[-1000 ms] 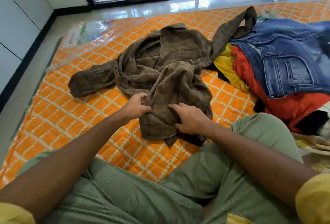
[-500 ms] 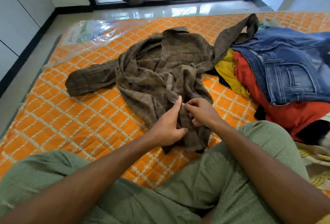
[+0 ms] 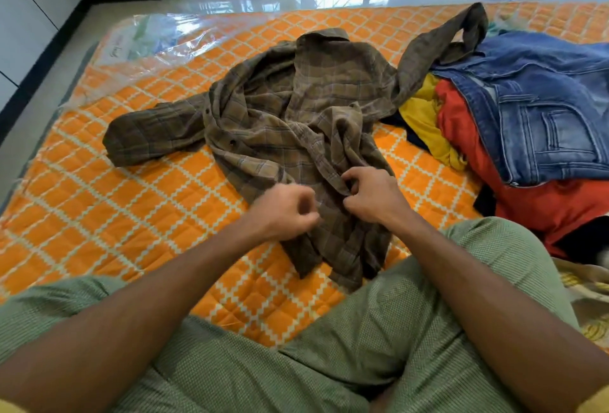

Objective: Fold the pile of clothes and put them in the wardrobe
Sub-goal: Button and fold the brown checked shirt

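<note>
A brown checked shirt (image 3: 296, 116) lies crumpled on the orange quilted mattress (image 3: 115, 215), one sleeve stretched left, the other draped right over the clothes pile. My right hand (image 3: 372, 195) pinches the shirt's front edge near its lower part. My left hand (image 3: 283, 211) is blurred, fingers curled, resting on the shirt's lower front just left of the right hand. The pile at the right holds blue denim (image 3: 543, 109) on top, a red garment (image 3: 534, 202) and a yellow one (image 3: 425, 122) under it.
I sit cross-legged in green trousers (image 3: 362, 340) at the mattress's near edge. Clear plastic wrap (image 3: 148, 47) covers the far left corner. Glossy floor, white cabinets (image 3: 29, 7) at left and a glass door with dark curtains lie beyond.
Both hands shifted along the shirt's front edge, from its lower hem to close together, then slightly apart. The shirt's front has been spread a little flatter.
</note>
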